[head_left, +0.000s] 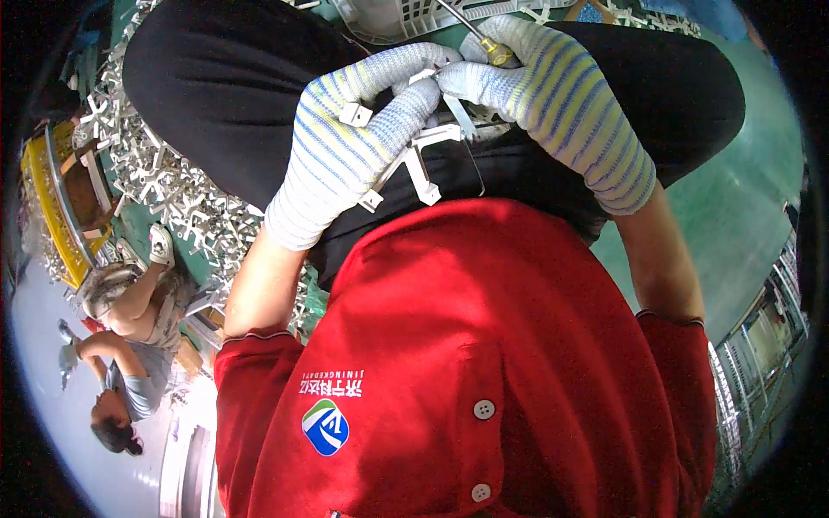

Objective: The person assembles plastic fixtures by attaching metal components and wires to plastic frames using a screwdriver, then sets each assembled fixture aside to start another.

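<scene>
Both my hands wear knitted gloves with blue and yellow stripes, and their fingertips meet above my lap. My left hand (332, 142) is closed round a white branched plastic bracket (419, 173), whose arms stick out below the palm and between the fingers. In my right hand (561, 104) a screwdriver (498, 52) with a clear yellow handle is held, its shaft pointing up and away. The right thumb and fingertip pinch close against the left fingertips; what lies between them is too small to make out. A pale blue strip (460, 116) and a thin dark wire (476, 168) hang just below.
A large heap of similar white plastic pieces (181, 186) covers the floor to my left. A white slotted crate (380, 22) stands ahead of my knees. Another person (138, 354) sits at far left beside a yellow-edged bin (60, 216). Metal racks (751, 345) line the right.
</scene>
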### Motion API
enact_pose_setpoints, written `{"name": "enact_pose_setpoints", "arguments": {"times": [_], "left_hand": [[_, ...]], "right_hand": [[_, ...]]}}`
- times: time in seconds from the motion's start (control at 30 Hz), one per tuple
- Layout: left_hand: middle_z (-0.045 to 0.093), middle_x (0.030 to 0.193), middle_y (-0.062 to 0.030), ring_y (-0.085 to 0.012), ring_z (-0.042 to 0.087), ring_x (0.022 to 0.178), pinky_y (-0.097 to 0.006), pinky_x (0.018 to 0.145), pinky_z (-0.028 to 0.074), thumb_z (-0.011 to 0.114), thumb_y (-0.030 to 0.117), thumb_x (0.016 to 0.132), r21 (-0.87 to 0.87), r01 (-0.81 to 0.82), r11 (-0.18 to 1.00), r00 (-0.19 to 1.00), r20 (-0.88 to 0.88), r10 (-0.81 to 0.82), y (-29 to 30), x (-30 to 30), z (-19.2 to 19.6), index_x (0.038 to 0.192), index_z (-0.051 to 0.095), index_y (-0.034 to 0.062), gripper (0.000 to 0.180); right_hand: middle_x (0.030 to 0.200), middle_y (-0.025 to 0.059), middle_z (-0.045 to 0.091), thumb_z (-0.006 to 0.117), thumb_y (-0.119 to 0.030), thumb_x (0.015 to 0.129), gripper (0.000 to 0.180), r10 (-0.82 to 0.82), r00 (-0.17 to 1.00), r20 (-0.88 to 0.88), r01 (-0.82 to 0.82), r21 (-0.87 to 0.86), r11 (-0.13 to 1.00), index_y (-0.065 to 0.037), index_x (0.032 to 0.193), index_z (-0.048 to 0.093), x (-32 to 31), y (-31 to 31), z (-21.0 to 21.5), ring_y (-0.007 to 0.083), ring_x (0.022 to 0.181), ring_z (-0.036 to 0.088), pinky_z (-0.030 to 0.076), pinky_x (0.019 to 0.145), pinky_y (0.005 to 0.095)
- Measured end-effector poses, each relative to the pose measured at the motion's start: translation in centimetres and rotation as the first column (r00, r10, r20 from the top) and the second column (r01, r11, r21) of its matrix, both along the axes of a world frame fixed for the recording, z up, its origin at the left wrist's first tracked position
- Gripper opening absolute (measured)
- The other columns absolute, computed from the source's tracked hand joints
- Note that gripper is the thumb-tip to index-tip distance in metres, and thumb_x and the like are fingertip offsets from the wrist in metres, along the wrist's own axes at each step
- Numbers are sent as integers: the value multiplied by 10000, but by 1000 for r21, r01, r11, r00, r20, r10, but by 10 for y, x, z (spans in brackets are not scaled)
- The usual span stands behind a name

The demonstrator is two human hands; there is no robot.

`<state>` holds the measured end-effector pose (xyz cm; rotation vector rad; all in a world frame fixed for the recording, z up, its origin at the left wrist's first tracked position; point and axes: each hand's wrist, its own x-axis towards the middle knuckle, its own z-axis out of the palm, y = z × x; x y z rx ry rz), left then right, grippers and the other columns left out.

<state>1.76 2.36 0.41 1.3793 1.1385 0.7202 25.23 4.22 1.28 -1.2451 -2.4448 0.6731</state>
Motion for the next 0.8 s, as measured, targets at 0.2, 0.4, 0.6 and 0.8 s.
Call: {"name": "enact_pose_setpoints", "arguments": {"times": [0.2,0.4,0.6,0.8], "left_hand": [[757,872,-76,-96,718,796,-250,747,576,666,110,1017,169,65,983,990,-136,-42,-1,-10,-4,1193,764,11,224],[738,817,-57,-82,690,761,-242,716,557,659,125,1024,13,-33,999,998,53,32,3,-7,-1,1208,762,19,236],[736,813,-31,-60,674,761,-229,704,543,672,127,1028,-106,-97,990,983,146,112,1,-10,-3,1207,773,28,228],[738,820,-24,-56,664,759,-228,703,538,680,125,1026,-108,-75,991,986,142,91,2,-11,0,1212,773,23,231]], "right_hand": [[978,66,735,753,-214,962,283,-250,962,-110,202,-330,922,-75,1208,766,-11,3,16,163,839,703,551,729,291],[967,20,698,598,-374,995,571,-512,851,-117,221,-804,551,-28,1447,638,14,-5,96,31,687,532,404,604,212],[1147,94,785,733,29,912,427,-265,963,-46,223,-410,884,-86,1323,748,18,-30,80,163,1054,751,582,944,302],[1135,113,783,756,2,912,418,-142,989,45,149,-286,947,-85,1322,745,15,-25,79,202,1022,763,592,915,309]]}}
